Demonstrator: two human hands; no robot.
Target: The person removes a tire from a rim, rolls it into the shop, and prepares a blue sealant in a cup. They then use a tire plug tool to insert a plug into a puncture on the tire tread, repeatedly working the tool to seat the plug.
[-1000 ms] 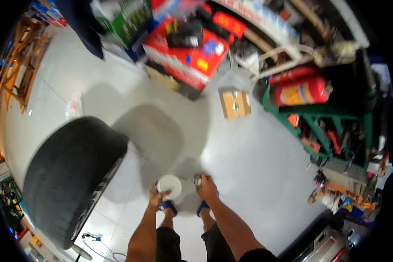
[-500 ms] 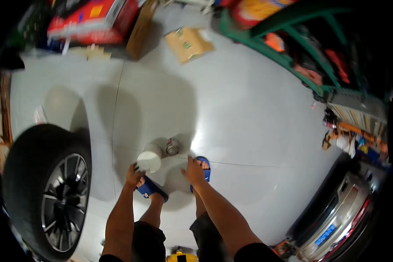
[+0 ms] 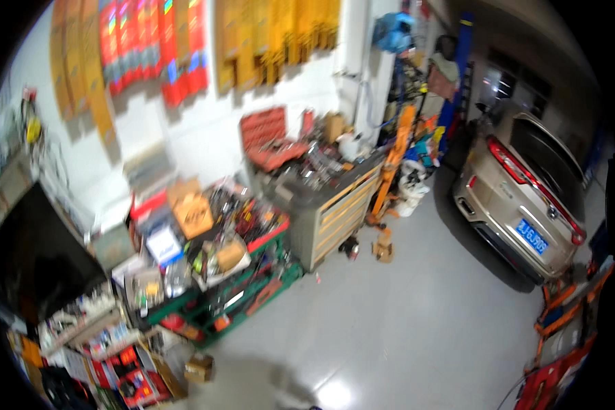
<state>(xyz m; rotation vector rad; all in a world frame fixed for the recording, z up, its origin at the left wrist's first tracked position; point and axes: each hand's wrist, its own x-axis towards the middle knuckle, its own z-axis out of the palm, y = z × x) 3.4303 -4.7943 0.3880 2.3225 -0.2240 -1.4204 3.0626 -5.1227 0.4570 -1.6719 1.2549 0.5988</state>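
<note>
Neither my left hand nor my right hand shows in the head view, so what they hold or touch is hidden. Ahead stands a green-framed bench (image 3: 219,326) heaped with hand tools, cables and small boxes. Beside it is a grey tool cabinet (image 3: 299,236) with drawers. On top of the cabinet lies an opened red tool case (image 3: 270,140) among scattered metal tools. The picture is slightly smeared by motion.
A beige car (image 3: 506,205) is parked on the right, rear end toward me. Orange lifting equipment (image 3: 560,301) stands near it. A cardboard box (image 3: 198,367) and a smaller carton (image 3: 383,249) sit on the grey floor (image 3: 389,328). Yellow and red packages (image 3: 178,55) hang along the wall.
The view has swung up from the floor to the wall and benches. My hands, the white container, the can beside it and the wheel have left the picture.
</note>
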